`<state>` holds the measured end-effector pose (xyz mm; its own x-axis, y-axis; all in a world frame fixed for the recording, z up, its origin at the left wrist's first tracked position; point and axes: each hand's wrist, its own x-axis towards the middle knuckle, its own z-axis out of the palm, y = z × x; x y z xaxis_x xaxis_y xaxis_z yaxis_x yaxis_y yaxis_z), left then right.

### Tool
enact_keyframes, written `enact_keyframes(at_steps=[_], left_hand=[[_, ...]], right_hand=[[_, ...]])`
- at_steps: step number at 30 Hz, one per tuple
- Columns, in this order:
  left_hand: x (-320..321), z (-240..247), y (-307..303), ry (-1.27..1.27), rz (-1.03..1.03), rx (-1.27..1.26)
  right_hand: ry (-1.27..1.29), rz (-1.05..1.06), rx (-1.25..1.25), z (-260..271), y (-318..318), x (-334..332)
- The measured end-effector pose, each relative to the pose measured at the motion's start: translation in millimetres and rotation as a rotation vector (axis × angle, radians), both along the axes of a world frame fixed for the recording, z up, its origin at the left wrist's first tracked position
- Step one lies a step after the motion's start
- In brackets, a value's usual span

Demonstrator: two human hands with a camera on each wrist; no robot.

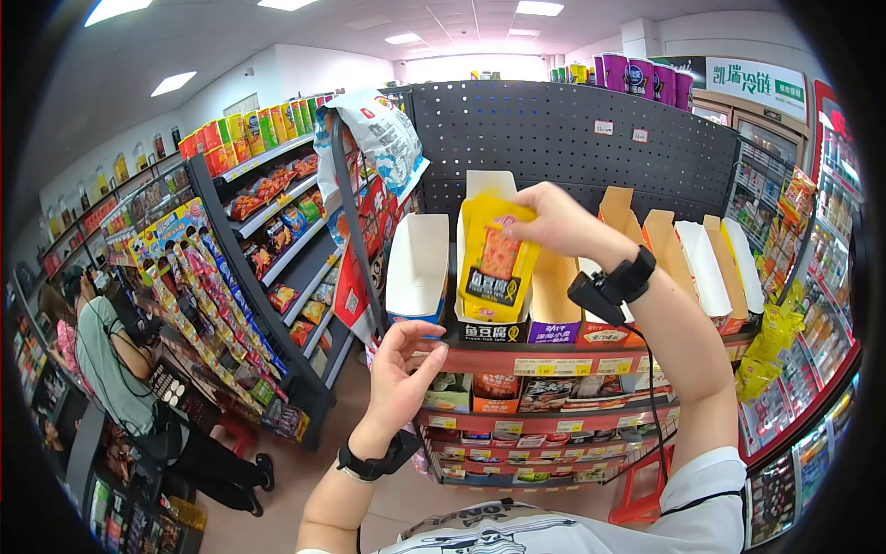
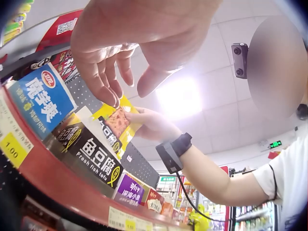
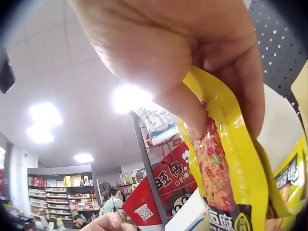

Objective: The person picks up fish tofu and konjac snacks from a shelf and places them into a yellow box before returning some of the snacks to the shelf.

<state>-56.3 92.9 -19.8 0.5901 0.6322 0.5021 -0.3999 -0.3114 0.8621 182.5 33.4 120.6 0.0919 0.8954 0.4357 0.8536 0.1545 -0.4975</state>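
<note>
My right hand (image 1: 565, 224) pinches the top of a yellow fish tofu packet (image 1: 498, 263), held upright above the black fish tofu box (image 1: 489, 332) on the top shelf. In the right wrist view, thumb and fingers grip the yellow packet (image 3: 219, 159), and another yellow packet (image 3: 288, 178) shows in the box at the right. Near the shelf edge, in front of the white and blue box (image 1: 417, 268), my left hand (image 1: 401, 374) holds nothing, its fingers loosely bent. The left wrist view shows that hand (image 2: 139, 43) in front of the blue box (image 2: 41, 98).
Open boxes (image 1: 554, 286) continue rightward along the top shelf, with a perforated back panel (image 1: 572, 138) behind. A large white bag (image 1: 374, 138) hangs at the left end. Lower shelves hold packets. A person in a green shirt (image 1: 115, 355) stands in the left aisle; a red stool (image 1: 643, 489) is below right.
</note>
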Motion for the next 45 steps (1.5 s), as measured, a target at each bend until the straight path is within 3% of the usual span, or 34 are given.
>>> enact_keyframes(at_steps=[3,5,8,10,12,15,22,29,34,37,39,42,45], left_hand=[[5,8,2,0.010,0.016,0.082],[11,12,0,0.015,0.022,0.135],[21,20,-5,0.156,0.198,0.556],[32,22,-6,0.218,0.309,0.846],[43,16,-7,0.282,0.315,0.924],[54,11,-6,0.342,0.296,1.043],[55,3,-7,0.418,0.329,1.016],[51,4,-8,0.455,0.293,1.036],[51,5,-10,0.483,0.307,1.042],[51,6,-12,0.513,0.321,1.048],[52,5,-12,0.526,0.327,1.050],[52,4,-13,0.521,0.333,1.050],[52,3,-13,0.527,0.356,1.062]], right_hand=[[-0.017,-0.014,-0.069,-7,10,-6],[-0.172,-0.052,-0.154,-12,20,-4],[0.004,-0.084,-0.320,-17,28,-10],[-0.016,-0.075,-0.339,-21,37,-1],[-0.040,-0.064,-0.358,-18,48,6],[-0.430,-0.093,-0.430,-10,62,13],[-0.762,-0.120,-0.722,-16,101,17],[-0.725,-0.177,-0.928,-16,109,16],[-0.754,-0.105,-0.796,-27,111,25],[-0.640,-0.151,-0.767,-34,112,27],[-0.809,-0.091,-0.732,-38,117,29],[-0.823,-0.037,-0.605,-43,127,31],[-0.729,0.026,-0.576,-37,130,24]])
